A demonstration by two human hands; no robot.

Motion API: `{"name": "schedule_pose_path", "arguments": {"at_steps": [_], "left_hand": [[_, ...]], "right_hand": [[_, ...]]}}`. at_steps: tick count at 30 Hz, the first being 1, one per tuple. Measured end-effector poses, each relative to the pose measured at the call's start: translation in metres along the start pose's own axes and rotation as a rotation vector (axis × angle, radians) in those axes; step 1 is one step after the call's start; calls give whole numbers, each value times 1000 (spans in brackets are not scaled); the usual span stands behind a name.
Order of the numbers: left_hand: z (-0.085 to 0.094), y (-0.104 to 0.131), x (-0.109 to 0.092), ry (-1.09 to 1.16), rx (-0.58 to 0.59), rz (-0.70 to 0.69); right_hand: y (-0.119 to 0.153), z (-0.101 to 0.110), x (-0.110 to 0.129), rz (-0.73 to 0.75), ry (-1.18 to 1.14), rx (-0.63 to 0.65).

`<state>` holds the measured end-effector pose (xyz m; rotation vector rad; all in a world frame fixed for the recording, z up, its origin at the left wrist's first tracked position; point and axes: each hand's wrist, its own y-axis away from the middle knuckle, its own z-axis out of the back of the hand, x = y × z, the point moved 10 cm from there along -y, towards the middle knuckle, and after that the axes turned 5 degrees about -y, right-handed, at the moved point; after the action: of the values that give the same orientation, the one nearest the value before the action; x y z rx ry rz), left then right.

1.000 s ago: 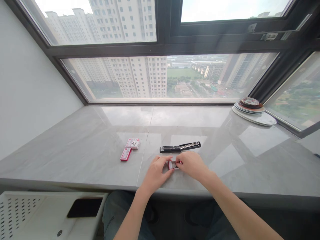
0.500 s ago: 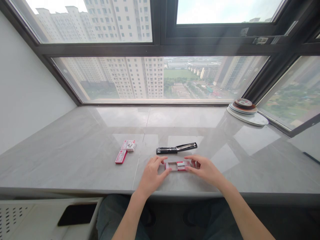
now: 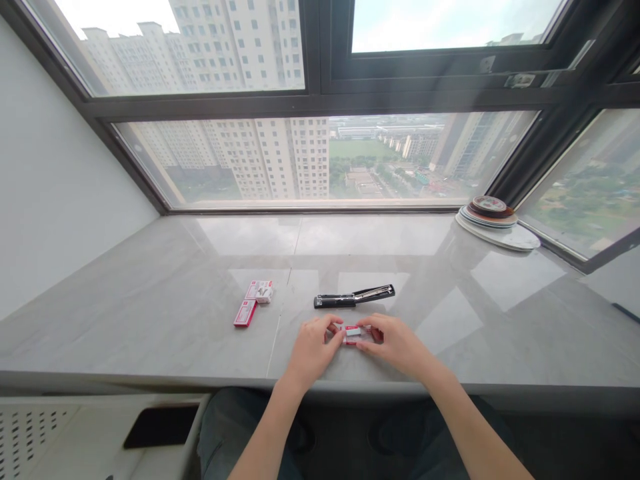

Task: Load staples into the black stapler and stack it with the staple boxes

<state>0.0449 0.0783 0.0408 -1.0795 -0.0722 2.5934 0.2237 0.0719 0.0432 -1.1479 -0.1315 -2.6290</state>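
Both my hands are on a small red-and-white staple box (image 3: 353, 336) near the front of the sill. My left hand (image 3: 315, 347) pinches its left end between thumb and fingers. At the other end, my right hand (image 3: 393, 339) grips with thumb and forefinger. Fingers cover both ends of the box, so how far its inner tray sticks out is hidden. Just beyond the hands lies a black stapler (image 3: 354, 297), its top arm swung open to the right.
To the left sit a red-and-white box (image 3: 245, 313) and a small white box (image 3: 265, 291) against another. Stacked plates (image 3: 493, 223) stand in the back right corner by the window. A black phone-like slab (image 3: 161, 427) lies on the white surface below left.
My hands have come closer together along the staple box. The open tray section seen at its left half is now covered or pushed in. The stapler stays put.
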Motion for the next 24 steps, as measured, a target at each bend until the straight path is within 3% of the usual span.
{"name": "schedule_pose_path", "arguments": {"at_steps": [6, 8, 13, 15, 19, 24], "left_hand": [[-9, 7, -9, 19, -35, 9], [-5, 7, -6, 3, -55, 2], [50, -16, 36, -208, -316, 99], [57, -32, 48, -263, -311, 107], [33, -43, 41, -240, -153, -3], [9, -16, 19, -213, -133, -53]], "right_hand": [[0, -2, 1, 13, -42, -3], [1, -1, 4, 23, -50, 10], [4, -4, 12, 41, -63, 3], [5, -8, 15, 34, -68, -30], [-1, -14, 25, 40, -61, -51], [-24, 3, 29, 53, -62, -159]]}}
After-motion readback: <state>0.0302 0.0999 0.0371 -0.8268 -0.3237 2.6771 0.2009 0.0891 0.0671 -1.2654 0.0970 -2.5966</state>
